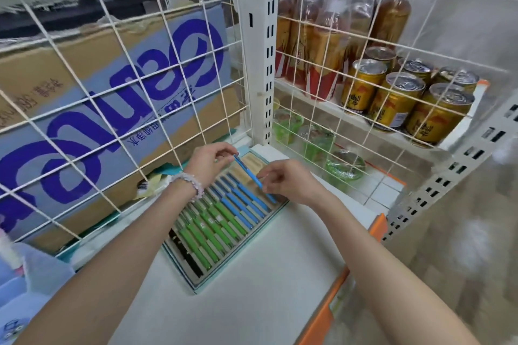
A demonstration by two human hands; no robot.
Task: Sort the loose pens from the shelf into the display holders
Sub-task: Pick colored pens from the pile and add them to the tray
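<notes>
Upper left of the frame: large brown cardboard carton with a pale blue panel and dark blue lettering, standing behind a white wire grid panel.

Lower left corner: translucent pale blue plastic container, partly cut off by the frame edge.

Centre, lower half: white shelf surface with an orange front edge strip at lower right.

Centre: flat slotted pen display tray with a teal rim, lying on the shelf. Slots from near end to far end hold one black pen, a row of green pens, then a row of blue pens; the farthest slots show bare beige card.

Centre, above the tray: left hand, wrist wearing a pale beaded bracelet, fingertips pinching the far end of a single blue pen. That pen sits tilted over the far blue slots.

Just right of centre: right hand, fingers curled, pinching the same pen near its lower part.

Centre top: white slotted metal upright.

Upper right: gold drink cans with silver tops on a neighbouring shelf, amber bottles in plastic wrap behind them, green-lidded cups below.
</notes>
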